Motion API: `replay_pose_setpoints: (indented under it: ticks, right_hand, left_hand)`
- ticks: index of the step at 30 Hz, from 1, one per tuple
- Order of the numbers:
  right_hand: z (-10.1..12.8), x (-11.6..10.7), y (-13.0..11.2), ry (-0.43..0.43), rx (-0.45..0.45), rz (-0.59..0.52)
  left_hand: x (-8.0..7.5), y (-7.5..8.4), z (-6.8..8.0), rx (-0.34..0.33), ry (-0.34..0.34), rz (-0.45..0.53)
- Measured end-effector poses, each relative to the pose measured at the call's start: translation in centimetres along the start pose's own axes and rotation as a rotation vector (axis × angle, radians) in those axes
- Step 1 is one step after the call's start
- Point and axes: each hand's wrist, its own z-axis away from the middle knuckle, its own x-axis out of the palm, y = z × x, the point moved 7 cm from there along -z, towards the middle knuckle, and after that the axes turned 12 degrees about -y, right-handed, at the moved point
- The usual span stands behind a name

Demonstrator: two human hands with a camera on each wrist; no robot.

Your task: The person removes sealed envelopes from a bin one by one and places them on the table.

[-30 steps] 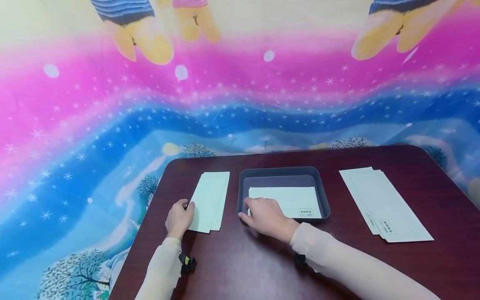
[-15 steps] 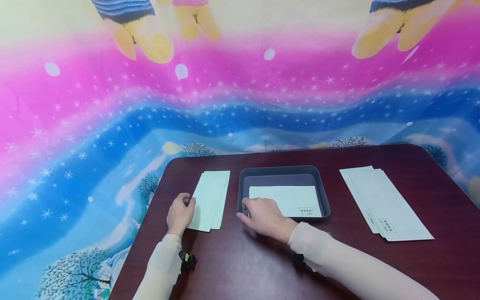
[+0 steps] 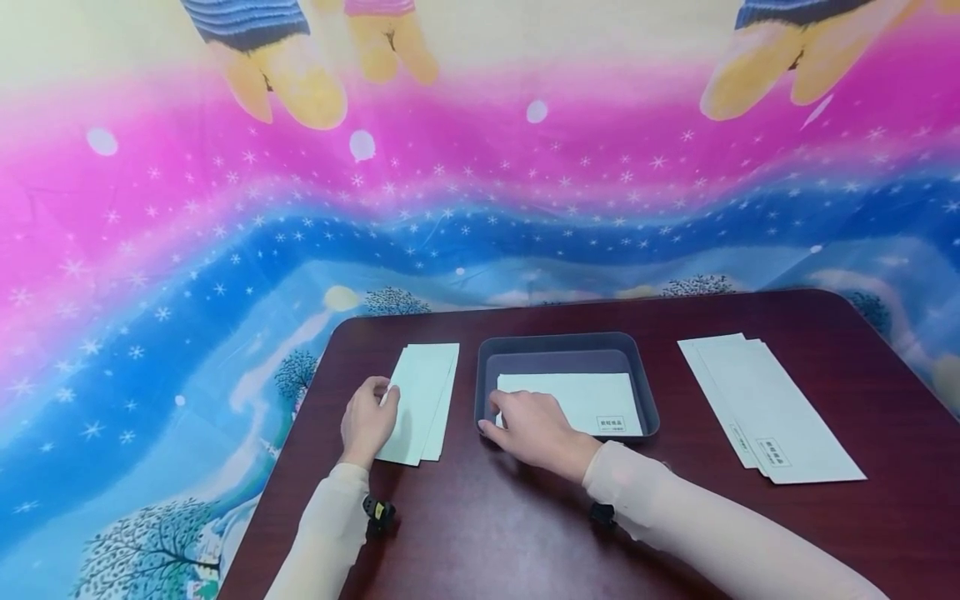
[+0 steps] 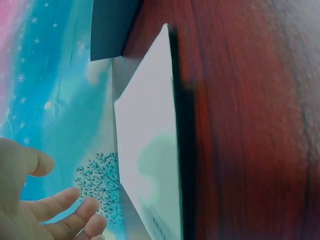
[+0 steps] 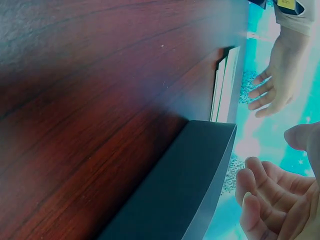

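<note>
The left hand (image 3: 367,421) rests on the near left edge of the small stack of pale green rectangular paper envelopes (image 3: 422,400). Its fingers lie relaxed and spread, as the left wrist view confirms, and they grip nothing.

The right hand (image 3: 534,429) reaches over the near left corner of the dark grey shallow plastic tray (image 3: 566,343). Its fingers are loosely curved above the white printed envelope (image 3: 592,398) lying flat inside; whether the fingertips touch the paper cannot be told.

Judged progress: one envelope lies in the tray. The green stack under the left hand and the fanned stack of white printed envelopes (image 3: 772,412), well to the right of the right hand, remain outside it.

Clearances:
- The tray wall stands just below the right hand's fingers.
- The green stack lies just left of the tray, not touching it.
- The dark red wooden table (image 3: 487,525) offers bare surface near both wrists and between the tray and the white stack.
</note>
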Motion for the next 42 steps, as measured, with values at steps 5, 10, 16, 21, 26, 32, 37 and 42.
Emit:
replay_pose_setpoints:
  ticks: [5,10,16,21,26,32,37,42]
  right_hand:
    - [0.1,-0.4,0.4,0.011,0.015,0.004]
    - [0.2,-0.9,0.9,0.036,0.023,0.025]
    - [0.3,-1.5,1.5,0.043,0.035,0.021]
    - [0.5,-1.8,1.9,0.036,0.047,-0.005]
    - [0.6,-1.8,2.6,0.038,0.064,0.001]
    - [0.7,-2.0,3.2,0.044,0.064,0.007]
    - [0.8,-2.3,3.8,0.042,0.079,0.021]
    - [1.0,-2.5,4.4,0.029,0.093,0.021]
  left_hand:
    - [0.2,0.9,0.1,0.035,-0.009,0.01]
    - [0.1,1.9,0.3,0.078,-0.008,0.022]
    - [-0.2,3.2,0.3,0.104,0.007,0.025]
    - [-0.2,4.1,0.4,0.106,0.001,0.02]
    - [-0.1,5.1,0.6,0.129,-0.004,0.011]
    - [0.3,5.9,0.7,0.143,0.0,-0.025]
    - [0.7,6.6,0.8,0.161,-0.005,-0.045]
    - [1.1,7.4,0.8,0.173,-0.018,-0.052]
